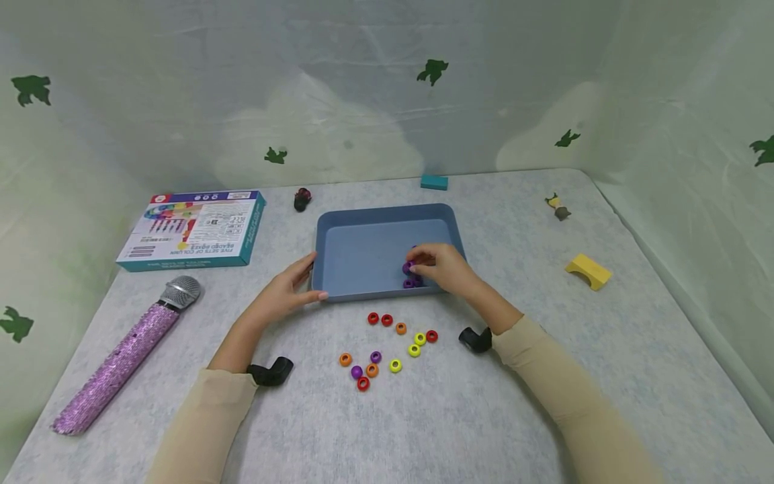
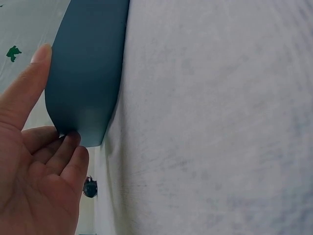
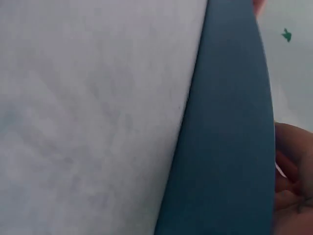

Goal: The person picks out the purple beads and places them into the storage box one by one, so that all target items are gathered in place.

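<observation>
A shallow blue-grey tray (image 1: 363,252) lies on the table between the two hands. My left hand (image 1: 281,292) holds its near left corner. The thumb lies along the front rim and the fingers bend against the left side, as the left wrist view shows beside the tray wall (image 2: 85,73). Over the tray's right part, my right hand (image 1: 449,269) pinches a purple bead (image 1: 407,267) between thumb and fingers. Other purple beads (image 1: 408,284) sit below it on the tray floor. In the right wrist view, the tray's front wall (image 3: 220,122) hides most of that hand (image 3: 296,181).
Loose red (image 1: 373,318), orange (image 1: 345,359), yellow (image 1: 414,350) and purple beads (image 1: 357,372) lie before the tray. At left are a flat box (image 1: 193,228) and a sequined microphone (image 1: 121,359). A yellow arch block (image 1: 588,271), small figure (image 1: 557,206), teal block (image 1: 434,182) and dark toy (image 1: 302,199) lie around.
</observation>
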{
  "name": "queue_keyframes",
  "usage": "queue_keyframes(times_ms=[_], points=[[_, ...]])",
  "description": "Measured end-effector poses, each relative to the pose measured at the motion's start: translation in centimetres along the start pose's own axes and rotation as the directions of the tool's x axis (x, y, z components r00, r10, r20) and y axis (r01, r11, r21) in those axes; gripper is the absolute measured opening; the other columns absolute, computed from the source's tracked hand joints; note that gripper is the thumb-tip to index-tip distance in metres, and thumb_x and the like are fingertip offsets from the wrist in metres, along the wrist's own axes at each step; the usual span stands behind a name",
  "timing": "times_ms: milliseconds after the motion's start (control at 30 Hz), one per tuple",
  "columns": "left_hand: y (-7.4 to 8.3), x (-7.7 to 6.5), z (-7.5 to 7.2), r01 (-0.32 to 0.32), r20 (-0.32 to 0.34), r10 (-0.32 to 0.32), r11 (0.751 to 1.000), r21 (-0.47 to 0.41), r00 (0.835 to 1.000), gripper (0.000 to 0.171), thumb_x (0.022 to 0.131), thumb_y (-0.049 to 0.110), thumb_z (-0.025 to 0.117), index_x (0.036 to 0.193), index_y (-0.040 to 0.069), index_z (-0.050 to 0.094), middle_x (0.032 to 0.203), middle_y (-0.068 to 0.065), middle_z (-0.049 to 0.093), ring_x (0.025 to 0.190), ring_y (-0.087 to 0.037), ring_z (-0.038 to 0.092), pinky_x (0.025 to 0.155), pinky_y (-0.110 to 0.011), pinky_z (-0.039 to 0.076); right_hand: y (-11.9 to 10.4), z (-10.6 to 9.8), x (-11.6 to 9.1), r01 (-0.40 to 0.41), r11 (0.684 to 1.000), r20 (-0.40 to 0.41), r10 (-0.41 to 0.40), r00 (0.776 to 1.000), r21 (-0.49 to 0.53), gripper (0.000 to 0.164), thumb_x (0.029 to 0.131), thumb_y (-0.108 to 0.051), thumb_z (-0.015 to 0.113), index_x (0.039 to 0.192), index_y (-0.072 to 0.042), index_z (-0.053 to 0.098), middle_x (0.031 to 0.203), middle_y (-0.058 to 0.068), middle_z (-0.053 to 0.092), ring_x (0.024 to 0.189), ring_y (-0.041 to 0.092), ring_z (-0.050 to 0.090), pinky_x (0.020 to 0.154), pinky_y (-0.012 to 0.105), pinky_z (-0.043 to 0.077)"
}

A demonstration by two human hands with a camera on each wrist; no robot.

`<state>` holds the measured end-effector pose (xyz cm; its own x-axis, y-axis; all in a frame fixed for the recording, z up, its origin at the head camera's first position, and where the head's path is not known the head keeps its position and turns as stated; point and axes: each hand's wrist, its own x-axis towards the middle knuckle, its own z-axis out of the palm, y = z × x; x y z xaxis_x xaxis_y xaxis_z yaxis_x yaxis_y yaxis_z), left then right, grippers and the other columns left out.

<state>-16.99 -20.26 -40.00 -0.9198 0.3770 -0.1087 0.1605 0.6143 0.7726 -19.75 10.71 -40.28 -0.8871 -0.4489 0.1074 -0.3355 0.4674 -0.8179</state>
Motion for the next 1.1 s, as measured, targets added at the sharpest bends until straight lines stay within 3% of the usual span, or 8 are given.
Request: queue_keyframes(times_ms=[100,267,533,633,733,900,967,1100], points=[[-1.0,0.3,0.1,-0.004,-0.002,0.004,1.0,0.008,1.0,0.087,0.068,0.041,0.062,0.134,0.015,0.01,0.136,-0.006,0.011,0.121,-0.018,0.017,0.097,-0.032,0.023,0.5,-0.1,0.6,-0.046,0.997,0.032,0.048,0.998,-0.063,0.017,0.077,-0.013,0.058,0.093,-0.007,0.06,0.086,-0.001,0.057,0.079,0.008,0.052,0.069,0.021,0.045],[-1.2,0.4,0.2,-0.01,-0.005,0.01,1.0,0.006,1.0,0.088,0.067,0.043,0.061,0.134,0.017,0.01,0.136,-0.006,0.011,0.121,-0.018,0.017,0.097,-0.033,0.023,0.9,-0.2,1.0,-0.084,0.986,0.069,0.095,0.993,-0.141,0.015,0.077,-0.013,0.058,0.091,-0.01,0.06,0.085,-0.001,0.056,0.077,0.01,0.052,0.067,0.022,0.045],[-1.5,0.4,0.3,-0.004,-0.01,0.004,1.0,0.01,1.0,0.088,0.067,0.044,0.061,0.134,0.018,0.01,0.136,-0.004,0.011,0.121,-0.017,0.018,0.097,-0.032,0.023,1.3,-0.3,1.1,-0.076,0.989,0.069,0.085,0.994,-0.126,0.017,0.077,-0.016,0.059,0.093,-0.011,0.06,0.085,-0.003,0.056,0.077,0.008,0.051,0.065,0.022,0.045],[-1.5,0.5,0.3,-0.011,-0.01,0.011,1.0,0.007,1.0,0.088,0.067,0.043,0.061,0.134,0.017,0.011,0.136,-0.004,0.011,0.121,-0.017,0.018,0.097,-0.032,0.023,0.9,-0.3,0.6,-0.029,0.996,0.051,0.033,0.998,-0.082,0.021,0.077,-0.018,0.059,0.095,-0.009,0.059,0.088,-0.002,0.055,0.078,0.007,0.051,0.066,0.021,0.045],[-1.3,0.4,0.2,-0.006,-0.003,0.006,1.0,0.006,1.0,0.087,0.068,0.042,0.061,0.134,0.016,0.01,0.137,-0.005,0.011,0.121,-0.018,0.017,0.097,-0.032,0.022,-0.3,-0.3,-0.2,0.084,0.996,0.056,-0.082,0.995,-0.027,0.026,0.076,-0.019,0.059,0.098,-0.006,0.058,0.091,0.003,0.055,0.081,0.008,0.051,0.07,0.024,0.045],[0.3,-0.2,0.0,0.001,0.004,-0.001,1.0,-0.025,1.0,0.084,0.071,0.032,0.063,0.134,0.011,0.01,0.136,-0.009,0.01,0.121,-0.021,0.017,0.097,-0.035,0.021,-2.8,0.9,-2.0,0.281,0.957,0.113,-0.287,0.951,0.066,0.028,0.074,-0.015,0.061,0.1,-0.004,0.057,0.095,0.01,0.055,0.084,0.018,0.052,0.073,0.027,0.045],[0.8,-0.4,-0.1,-0.004,0.005,0.004,0.999,-0.038,1.0,0.084,0.072,0.029,0.063,0.133,0.009,0.01,0.136,-0.011,0.01,0.121,-0.023,0.017,0.097,-0.036,0.021,-3.5,1.7,-2.8,0.306,0.947,0.154,-0.318,0.936,0.095,0.029,0.074,-0.015,0.061,0.101,-0.005,0.056,0.096,0.008,0.056,0.085,0.019,0.053,0.073,0.029,0.045],[0.5,-0.3,-0.1,-0.006,0.009,0.006,1.0,-0.029,1.0,0.086,0.071,0.034,0.062,0.134,0.011,0.01,0.136,-0.009,0.01,0.121,-0.022,0.017,0.097,-0.035,0.022,-4.2,3.4,-4.0,0.269,0.953,0.266,-0.297,0.917,0.138,0.029,0.075,-0.016,0.061,0.102,-0.007,0.056,0.097,0.002,0.055,0.086,0.017,0.052,0.073,0.03,0.045]])
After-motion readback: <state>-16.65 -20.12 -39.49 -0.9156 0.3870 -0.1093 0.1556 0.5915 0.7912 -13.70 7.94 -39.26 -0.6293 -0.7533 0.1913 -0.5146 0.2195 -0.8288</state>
